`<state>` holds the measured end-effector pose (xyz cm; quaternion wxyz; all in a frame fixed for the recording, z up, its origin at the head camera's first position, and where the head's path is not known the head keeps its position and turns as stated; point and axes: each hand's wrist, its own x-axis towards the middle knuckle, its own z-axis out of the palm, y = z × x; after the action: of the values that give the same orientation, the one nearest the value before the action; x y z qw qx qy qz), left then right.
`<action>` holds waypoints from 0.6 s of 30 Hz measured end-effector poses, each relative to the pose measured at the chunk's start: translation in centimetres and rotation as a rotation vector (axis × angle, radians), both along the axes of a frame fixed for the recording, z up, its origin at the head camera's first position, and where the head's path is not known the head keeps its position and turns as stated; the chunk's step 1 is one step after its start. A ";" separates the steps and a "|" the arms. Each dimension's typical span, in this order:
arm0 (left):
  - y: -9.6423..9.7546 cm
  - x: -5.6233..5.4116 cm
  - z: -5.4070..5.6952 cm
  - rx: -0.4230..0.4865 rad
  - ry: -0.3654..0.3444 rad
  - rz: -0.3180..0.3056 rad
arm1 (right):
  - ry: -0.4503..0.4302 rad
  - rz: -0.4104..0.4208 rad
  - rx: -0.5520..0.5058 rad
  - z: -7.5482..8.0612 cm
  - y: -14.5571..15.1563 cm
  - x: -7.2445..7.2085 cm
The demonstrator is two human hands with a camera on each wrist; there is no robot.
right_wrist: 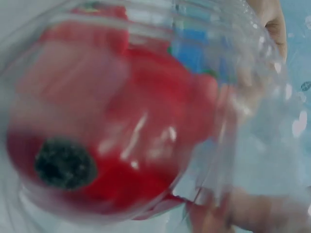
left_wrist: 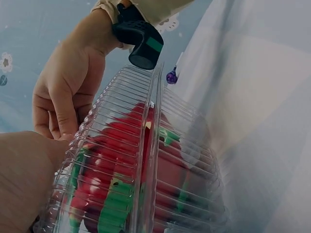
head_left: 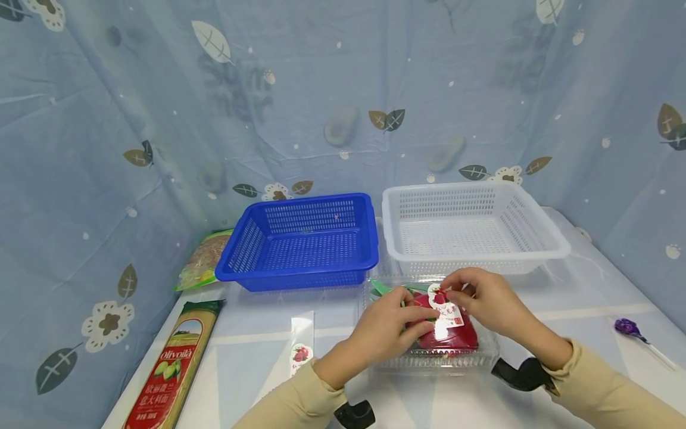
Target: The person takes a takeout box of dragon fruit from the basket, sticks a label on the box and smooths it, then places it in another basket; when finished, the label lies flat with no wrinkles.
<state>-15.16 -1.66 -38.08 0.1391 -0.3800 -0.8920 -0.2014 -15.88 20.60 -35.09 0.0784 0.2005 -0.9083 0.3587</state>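
Both hands hold clamshell box top.

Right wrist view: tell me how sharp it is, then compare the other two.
Right wrist: badly blurred, the red fruit smeared behind glare-streaked plastic. Left wrist: the clear box sharp, its ridges glinting. Head: crisp, with glare on the label and wide-angle bending at the edges.

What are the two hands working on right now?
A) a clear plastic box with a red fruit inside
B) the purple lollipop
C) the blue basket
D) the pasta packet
A: both the left hand and right hand rest on the clear plastic box holding the red fruit, fingers at its label.
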 end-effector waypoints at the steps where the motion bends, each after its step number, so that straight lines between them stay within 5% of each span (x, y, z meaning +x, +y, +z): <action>1: 0.0 0.0 0.0 0.003 0.007 -0.002 | 0.043 -0.002 0.014 -0.1 -0.1 0.1; 6: 0.0 0.0 -0.2 0.006 0.118 -0.040 | 0.216 -0.033 0.094 -0.3 -0.4 0.4; 10: -0.1 -0.2 -0.5 0.007 0.217 -0.083 | 0.248 -0.073 0.146 -0.4 -0.7 0.6; 18: -0.2 -0.3 -0.6 0.016 0.202 -0.095 | 0.285 -0.097 0.141 -1.3 -1.0 0.5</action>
<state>-15.42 -1.90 -38.67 0.2216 -0.4389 -0.8529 -0.1758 -15.39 19.62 -36.36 0.2093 0.2104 -0.9196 0.2576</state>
